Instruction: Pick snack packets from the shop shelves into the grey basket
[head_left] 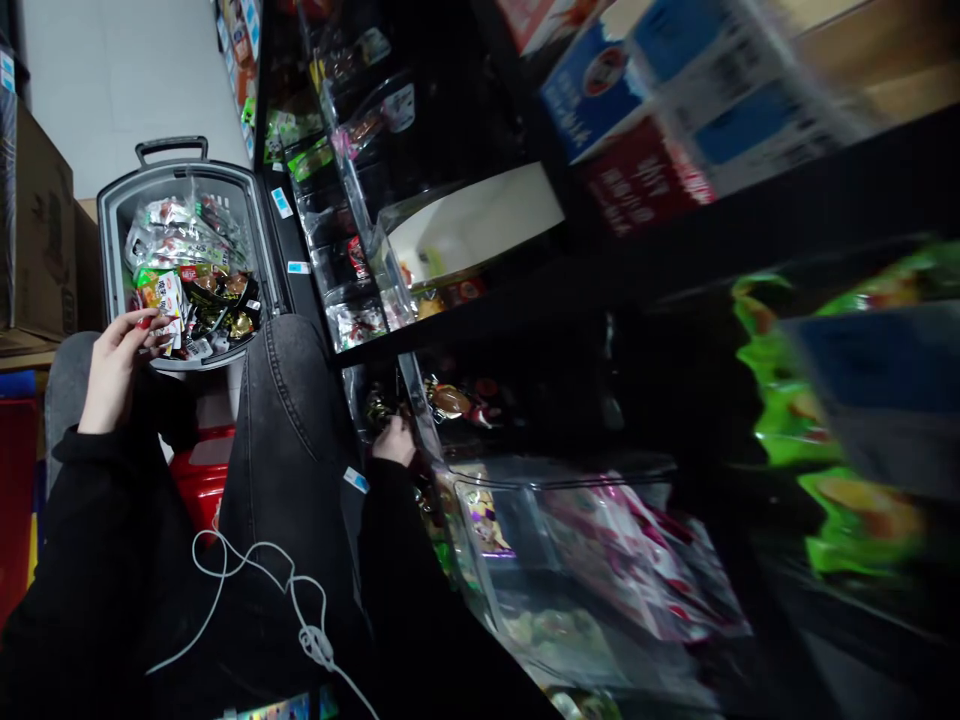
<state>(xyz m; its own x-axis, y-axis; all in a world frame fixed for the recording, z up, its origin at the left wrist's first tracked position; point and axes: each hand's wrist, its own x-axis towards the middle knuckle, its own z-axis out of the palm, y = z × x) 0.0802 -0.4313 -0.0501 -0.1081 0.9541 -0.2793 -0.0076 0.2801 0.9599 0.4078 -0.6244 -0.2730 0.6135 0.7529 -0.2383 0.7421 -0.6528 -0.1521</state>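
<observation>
My left hand (120, 362) hangs over the near left edge of a grey basket (107, 250), fingers curled and pressed together. A red spot shows at the fingertips; I cannot tell whether it is a nail or a held thing. Inside the basket lie clear-wrapped snack packs (187, 235) at the far side, with white-and-green packets (163, 295) and black-and-gold packets (225, 292) nearer me. To the right, my right hand (394, 442) reaches into a clear-fronted shelf bin beside dark packets (379, 405). Its fingers are hidden in the dark bin.
Black shelving (450, 345) with clear bins and snack packs runs along my right. Cartons (41, 220) stand on the left. A red object (202, 480) is between my legs, and a white cable (289, 580) lies across my lap.
</observation>
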